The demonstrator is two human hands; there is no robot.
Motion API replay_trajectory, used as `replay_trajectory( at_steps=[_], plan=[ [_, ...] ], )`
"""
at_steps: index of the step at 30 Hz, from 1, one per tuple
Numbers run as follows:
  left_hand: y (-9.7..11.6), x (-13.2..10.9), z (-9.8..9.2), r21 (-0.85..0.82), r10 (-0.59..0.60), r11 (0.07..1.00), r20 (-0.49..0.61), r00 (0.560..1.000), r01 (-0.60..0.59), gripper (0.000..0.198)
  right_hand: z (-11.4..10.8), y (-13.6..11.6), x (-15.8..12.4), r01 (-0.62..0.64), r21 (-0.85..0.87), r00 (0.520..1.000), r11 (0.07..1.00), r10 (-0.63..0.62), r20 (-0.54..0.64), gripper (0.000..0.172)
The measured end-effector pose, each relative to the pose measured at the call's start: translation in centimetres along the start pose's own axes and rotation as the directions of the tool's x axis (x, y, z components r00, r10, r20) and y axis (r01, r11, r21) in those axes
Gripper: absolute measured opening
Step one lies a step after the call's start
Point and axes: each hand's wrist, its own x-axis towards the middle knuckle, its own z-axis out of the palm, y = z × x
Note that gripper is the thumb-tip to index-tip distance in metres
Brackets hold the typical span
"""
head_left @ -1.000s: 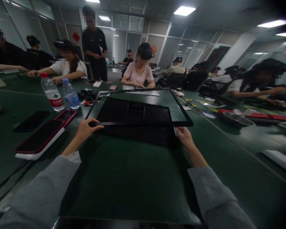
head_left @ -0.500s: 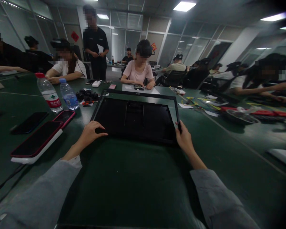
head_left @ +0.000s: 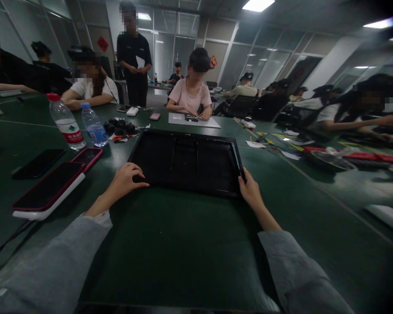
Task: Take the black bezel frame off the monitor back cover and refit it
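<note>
The frame (head_left: 188, 135) lay over the shell (head_left: 186, 168) on the table (head_left: 183, 253), both black, in front of the person. Along the right side a narrow slit showed between the frame and the shell.

The left hand (head_left: 125, 179) was at the near left corner, thumb and fingers apart with the corner between them; whether they pressed on it could not be told. The right hand (head_left: 250, 188) was clamped on the frame's right side, close to the near corner.

To the left stood a red-capped bottle (head_left: 66, 124) and, just beside it, a blue-capped bottle (head_left: 94, 128). Nearer lay a dark phone (head_left: 39, 164), a pink phone (head_left: 88, 158) and a large phone (head_left: 49, 185), the last resting on a white block (head_left: 55, 204). Beyond the frame's far left corner were a dark bundle (head_left: 119, 126) and an orange tool (head_left: 120, 138). Across the table sat a person in a pink shirt (head_left: 190, 95), both hands over a pale sheet (head_left: 211, 123). Cables (head_left: 270, 141) and a bowl (head_left: 329, 160) lay to the right.
</note>
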Motion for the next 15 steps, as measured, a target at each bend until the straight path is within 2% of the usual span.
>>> replay_trajectory(
  at_steps=[2,4,6,8,11,15],
  plan=[
    [0.0,0.0,0.0,0.0,0.007,1.0,-0.013,1.0,-0.007,0.037,0.2,0.3,0.1,-0.008,0.001,1.0,1.0,0.008,0.007,0.062],
    [-0.2,0.1,0.1,0.003,-0.019,1.0,-0.107,0.994,0.02,0.039,0.4,0.7,0.2,-0.029,0.015,1.0,0.999,0.029,-0.006,0.061],
    [-0.7,0.2,0.3,-0.003,-0.105,0.994,-0.251,0.962,0.107,0.048,0.7,1.1,0.3,-0.042,0.046,0.999,0.998,0.044,-0.025,0.06],
    [-1.5,0.2,0.7,-0.047,-0.248,0.968,-0.332,0.91,0.247,0.057,0.9,1.5,0.5,-0.05,0.09,0.998,0.995,0.054,-0.037,0.06],
    [-2.8,0.3,1.2,-0.189,-0.434,0.899,-0.274,0.858,0.395,0.059,1.1,1.7,0.8,-0.077,0.204,0.996,0.976,0.082,-0.018,0.063],
    [-3.8,0.6,1.4,-0.377,-0.548,0.811,-0.221,0.807,0.448,0.055,0.7,0.9,0.8,-0.253,0.418,0.967,0.872,0.231,0.103,0.069]
  ],
)
